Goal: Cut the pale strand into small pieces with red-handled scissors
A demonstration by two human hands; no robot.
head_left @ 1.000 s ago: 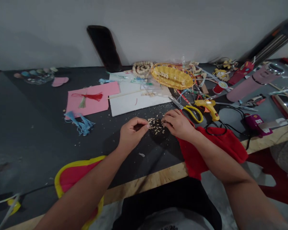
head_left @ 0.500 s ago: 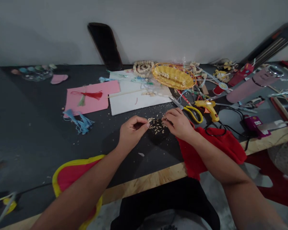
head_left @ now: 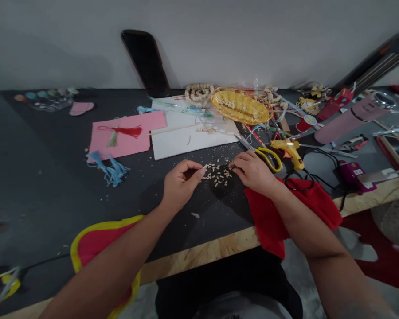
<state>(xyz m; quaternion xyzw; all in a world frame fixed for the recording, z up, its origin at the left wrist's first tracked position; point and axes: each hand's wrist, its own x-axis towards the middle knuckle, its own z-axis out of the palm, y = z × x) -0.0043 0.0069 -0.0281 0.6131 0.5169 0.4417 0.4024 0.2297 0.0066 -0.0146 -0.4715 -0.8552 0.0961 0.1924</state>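
Small pale beige pieces (head_left: 220, 175), short and stick-like, lie scattered on the dark tabletop (head_left: 173, 230) between my two hands. At the left edge of this pile, my left hand (head_left: 182, 182) pinches thumb and forefinger together, with a tiny pale tip showing between them; its kind is too small to tell. My right hand (head_left: 252, 172) is at the pile's right edge with its fingertips pressed together. Whatever it holds is hidden by the fingers. Just beyond my right hand lie scissors with yellow handles (head_left: 269, 160).
Beyond the hands are a white board (head_left: 193, 144), a yellow woven basket (head_left: 241, 106) and a pink sheet (head_left: 126, 137) with tassels. To the right lie a yellow glue gun (head_left: 289, 153) with its cable, a red cloth (head_left: 269, 221) and a pink flask (head_left: 349, 117).
My right hand has shifted slightly to the right, away from the pile. My left hand has moved slightly left, still pinched. The red cloth's front corner has shifted.
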